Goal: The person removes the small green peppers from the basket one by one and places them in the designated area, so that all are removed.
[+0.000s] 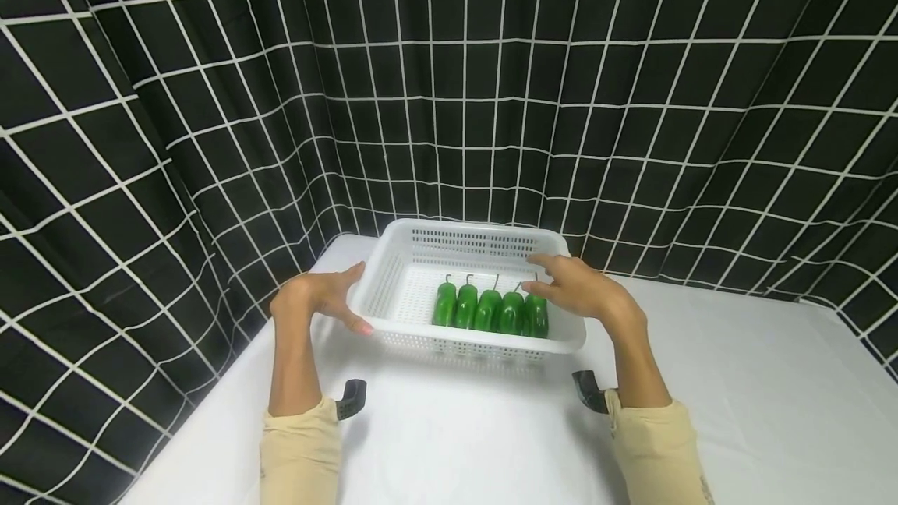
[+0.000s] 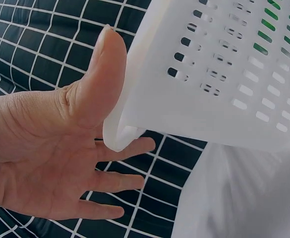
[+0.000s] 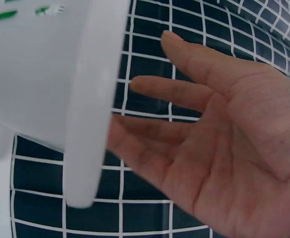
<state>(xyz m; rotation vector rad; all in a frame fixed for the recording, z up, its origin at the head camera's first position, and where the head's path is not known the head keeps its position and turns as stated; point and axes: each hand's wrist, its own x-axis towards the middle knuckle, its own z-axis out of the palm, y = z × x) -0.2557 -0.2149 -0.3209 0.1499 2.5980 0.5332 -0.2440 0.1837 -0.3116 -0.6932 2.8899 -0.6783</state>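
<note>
A white perforated plastic basket (image 1: 477, 336) holds several glossy green peppers (image 1: 488, 310) with thin stems, lined up side by side towards its right half. At the basket's left end, my left hand (image 1: 319, 294) has its fingers spread around the rim. The left wrist view shows that hand's thumb (image 2: 107, 69) upright against the basket's corner and the other fingers straight, reaching past below the rim. My right hand (image 1: 585, 291) is by the right end, overlapping the rim and the rightmost pepper in the head view. Its fingers (image 3: 169, 94) stretch loosely beside the rim in the right wrist view.
The basket is over a white-covered table (image 1: 463, 427). Black cloth with a white grid (image 1: 449, 68) hangs behind and to the left. Black wrist mounts (image 1: 351, 399) stick out from the inner side of both sleeves.
</note>
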